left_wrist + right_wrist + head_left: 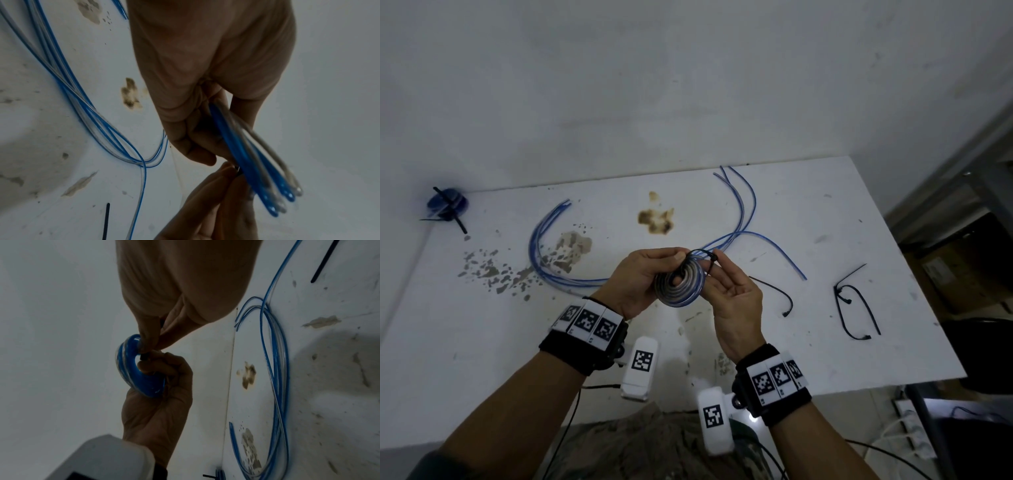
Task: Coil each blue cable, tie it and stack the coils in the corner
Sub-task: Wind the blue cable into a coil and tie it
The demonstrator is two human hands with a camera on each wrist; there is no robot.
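A blue cable coil [680, 287] is held above the middle of the white table [825, 240]. My left hand [643, 275] grips the coil [246, 159], its thumb on the top edge. A black zip tie [703, 257] loops over the top of the coil [141, 373]. My right hand [726, 287] pinches the tie's head at the coil's right side, palm up. Several loose blue cables [544, 246] lie spread on the table behind my hands. A tied blue coil [446, 205] sits in the far left corner.
Loose black zip ties lie to the right, one [779, 294] near my right hand and two [856, 305] further out. Brown and grey stains [655, 219] mark the tabletop. The wall runs along the back, and the table's right edge drops toward dark boxes [962, 274].
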